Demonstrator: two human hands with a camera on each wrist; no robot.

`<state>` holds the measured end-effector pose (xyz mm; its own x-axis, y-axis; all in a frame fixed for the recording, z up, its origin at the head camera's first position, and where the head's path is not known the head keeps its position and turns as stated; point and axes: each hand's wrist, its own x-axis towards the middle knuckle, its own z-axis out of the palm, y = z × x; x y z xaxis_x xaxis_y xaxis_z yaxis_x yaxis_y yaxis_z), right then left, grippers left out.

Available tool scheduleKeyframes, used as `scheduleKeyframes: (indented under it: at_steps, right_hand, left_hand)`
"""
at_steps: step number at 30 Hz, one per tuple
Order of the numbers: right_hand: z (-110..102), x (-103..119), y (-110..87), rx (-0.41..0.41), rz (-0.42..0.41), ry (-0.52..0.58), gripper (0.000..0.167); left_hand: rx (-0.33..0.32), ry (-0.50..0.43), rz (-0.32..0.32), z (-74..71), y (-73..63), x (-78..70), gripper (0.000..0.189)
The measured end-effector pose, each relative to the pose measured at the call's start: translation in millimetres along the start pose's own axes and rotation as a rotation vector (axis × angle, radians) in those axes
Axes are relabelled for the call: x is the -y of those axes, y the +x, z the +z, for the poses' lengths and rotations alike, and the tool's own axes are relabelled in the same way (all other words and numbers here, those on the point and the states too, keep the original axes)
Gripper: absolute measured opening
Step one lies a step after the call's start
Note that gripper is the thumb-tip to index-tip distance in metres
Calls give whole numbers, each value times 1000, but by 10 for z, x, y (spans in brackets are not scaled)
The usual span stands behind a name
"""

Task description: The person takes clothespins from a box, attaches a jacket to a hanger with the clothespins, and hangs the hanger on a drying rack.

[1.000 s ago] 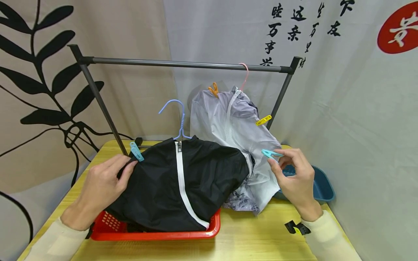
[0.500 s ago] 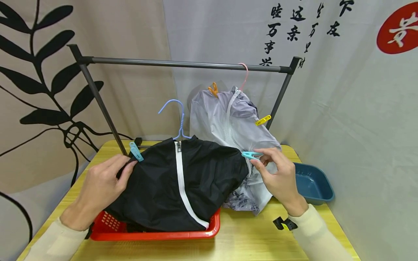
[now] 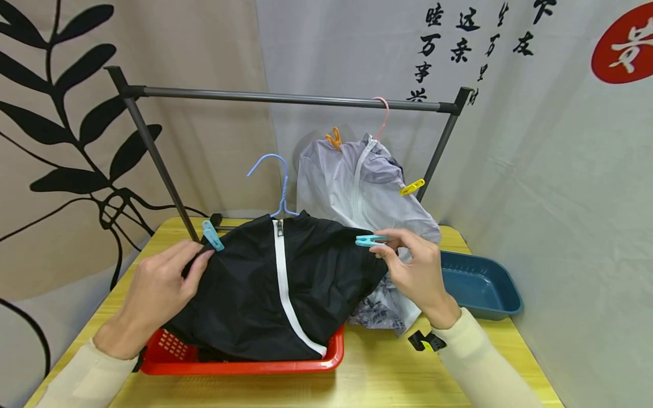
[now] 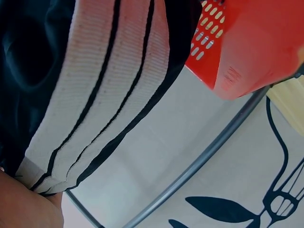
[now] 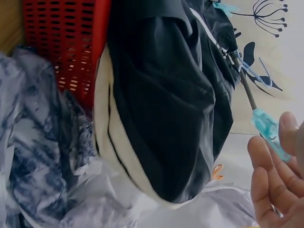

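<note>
A black jacket [image 3: 326, 266] with a white zip strip lies over the red basket [image 3: 240, 368], a blue hanger [image 3: 283, 187] rising from its collar. My left hand [image 3: 158, 294] pinches the jacket's left shoulder, right beside a blue clothespin [image 3: 212, 236] clipped there. In the left wrist view, the white-striped sleeve [image 4: 95, 90] hangs past the hand. My right hand [image 3: 415, 272] holds a teal clothespin [image 3: 369, 241] between thumb and fingers, its tip overlapping the jacket's right shoulder in the head view. The right wrist view shows that clothespin [image 5: 268, 130] beside the black cloth.
Behind stands a grey metal rack [image 3: 285, 99]. From its bar a pink hanger [image 3: 384, 116] carries a pale grey jacket [image 3: 336, 181] with orange [image 3: 334, 139] and yellow [image 3: 412, 187] clothespins on it. A blue tray [image 3: 484, 286] sits at the right of the wooden table [image 3: 403, 374].
My right hand has moved left with the teal clothespin, from beside the pale jacket to the black jacket's right shoulder. The left hand keeps its place.
</note>
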<state>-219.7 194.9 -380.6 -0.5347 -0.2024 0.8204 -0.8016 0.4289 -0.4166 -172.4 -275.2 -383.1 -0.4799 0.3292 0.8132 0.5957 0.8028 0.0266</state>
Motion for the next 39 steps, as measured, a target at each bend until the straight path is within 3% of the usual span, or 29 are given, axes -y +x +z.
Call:
scheduleKeyframes:
  at_steps: [19, 33, 39]
  right_hand:
    - [169, 83, 337, -34, -29, -47, 12]
    - [294, 88, 698, 144, 45, -67, 11]
    - [325, 66, 815, 190, 66, -81, 12]
  left_hand:
    - [-6, -7, 3, 16, 12, 3, 62]
    - [-10, -14, 12, 8, 13, 8, 61]
    - [19, 4, 9, -39, 11, 3, 57]
